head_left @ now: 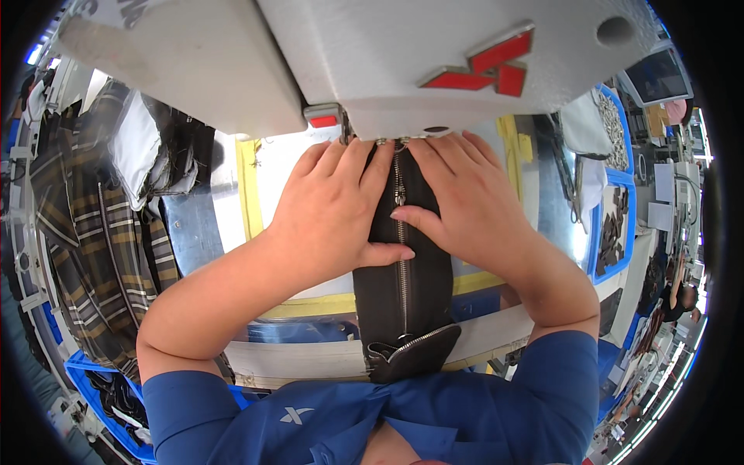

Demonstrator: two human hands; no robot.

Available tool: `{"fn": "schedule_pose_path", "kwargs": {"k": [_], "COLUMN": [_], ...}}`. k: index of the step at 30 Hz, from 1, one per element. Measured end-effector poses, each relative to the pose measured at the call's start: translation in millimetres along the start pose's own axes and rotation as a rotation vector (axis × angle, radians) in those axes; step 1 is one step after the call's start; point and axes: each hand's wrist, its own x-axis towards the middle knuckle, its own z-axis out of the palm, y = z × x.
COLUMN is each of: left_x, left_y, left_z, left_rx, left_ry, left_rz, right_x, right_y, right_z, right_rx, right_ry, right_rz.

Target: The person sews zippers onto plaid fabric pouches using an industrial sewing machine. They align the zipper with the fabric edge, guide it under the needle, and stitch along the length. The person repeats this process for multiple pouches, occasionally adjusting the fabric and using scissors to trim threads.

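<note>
A long black fabric strip (430, 287) with a metal zipper (404, 298) down its middle runs from under the sewing machine head (372, 46) toward my body. My left hand (329, 205) lies flat along the strip's left side, its thumb reaching across to the zipper teeth. On the right side rests my right hand (469, 186), fingers stretched forward and thumb touching the zipper near its slider. The fingertips of both hands end close to the machine head, which hides the needle area. The strip's near end folds over by the table edge, with zipper teeth showing.
Yellow tape (310, 307) frames the pale work surface. Brown plaid fabric (93, 256) hangs at the left beside white and black pieces (159, 147). Blue bins (626, 232) of small parts stand at the right, with another blue bin (85, 370) low on the left.
</note>
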Motion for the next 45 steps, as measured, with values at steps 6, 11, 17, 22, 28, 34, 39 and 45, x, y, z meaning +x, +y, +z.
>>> {"fn": "schedule_pose_path", "kwargs": {"k": [6,11,17,22,28,34,39,45], "left_x": [-0.7,0.1,1.2,0.8,-0.8,1.3,1.6,0.1], "left_y": [-0.1,0.7,1.0,1.7,3.2,1.8,1.5,2.9], "left_z": [1.3,-0.6,-1.0,0.9,2.3,-0.5,0.2,0.5], "left_rx": [0.019,0.006,-0.011,0.005,0.040,0.016,0.011,0.030], "left_ry": [0.040,0.011,-0.017,-0.007,-0.012,-0.047,-0.031,-0.031], "left_rz": [0.020,-0.007,-0.020,-0.017,-0.017,-0.028,-0.019,-0.027], "right_x": [0.5,1.8,0.8,0.8,0.5,-0.7,-1.4,-1.0], "right_y": [2.9,2.9,3.0,3.8,5.3,3.7,2.0,1.3], "right_z": [2.2,0.1,0.6,2.6,2.4,4.3,2.9,1.8], "right_rx": [0.009,0.001,0.035,0.036,-0.001,-0.016,-0.005,-0.022], "right_ry": [0.024,0.014,0.019,0.021,0.011,0.007,-0.008,-0.027], "right_rz": [-0.026,-0.034,-0.020,-0.021,-0.036,-0.011,0.021,0.029]}}
